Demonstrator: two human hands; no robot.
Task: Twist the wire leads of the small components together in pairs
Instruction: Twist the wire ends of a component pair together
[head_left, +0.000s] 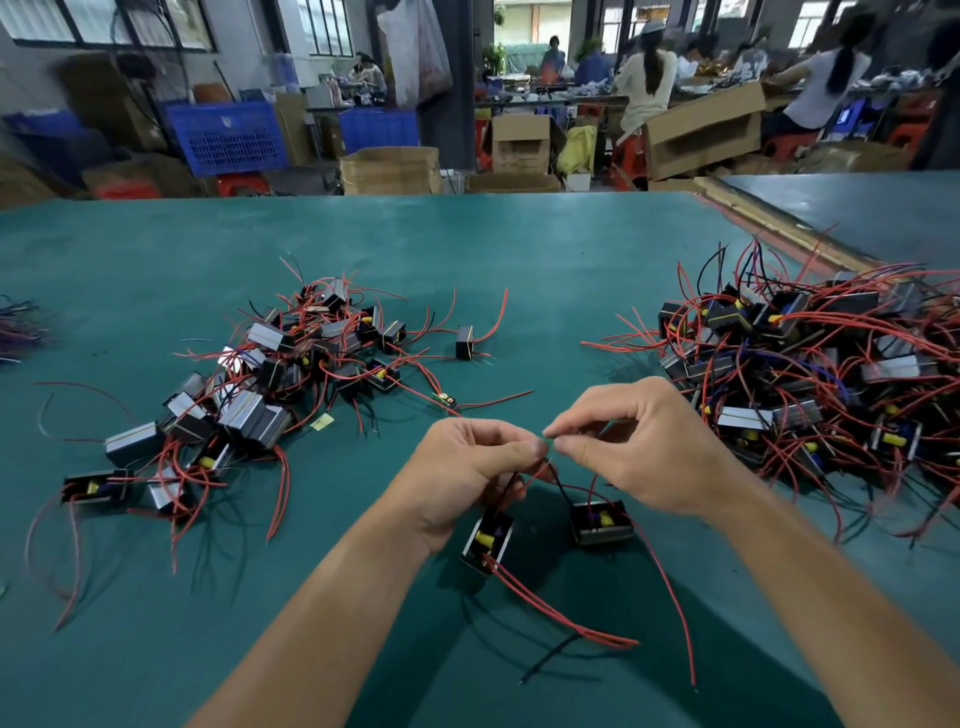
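- Left pile (249, 384), well left of the joint and farther back: units and red wire lie tangled. If this is the finished heap, a weakly twisted pair dropped there could snag and pull apart.
- Left hand (467, 467), touching the joint from the left: fingers curled, thumb and forefinger pinching the leads. A slack pinch would let the wires spin together instead of winding round each other.
- Left unit (488, 538), below the joint and a little left: it is tilted under the hand, and I cannot tell whether it rests on the table (519, 270). If it hangs, its weight drags on the thin black lead.
- Joint (550, 458), between the two sets of fingertips: too small to tell how many turns it has. Too few and it opens; too many could snap a strand.
- Red leads (571, 618), below the joint, towards the person: they trail loose and could catch a wrist.
- Right unit (602, 522), below the joint and a little right: a tug could tip it.
- Right hand (639, 447), touching the joint from the right: thumb and forefinger pinch the lead ends, which could slip out.
- Right pile (810, 374), well right of the joint: stray wires reach towards the hand.
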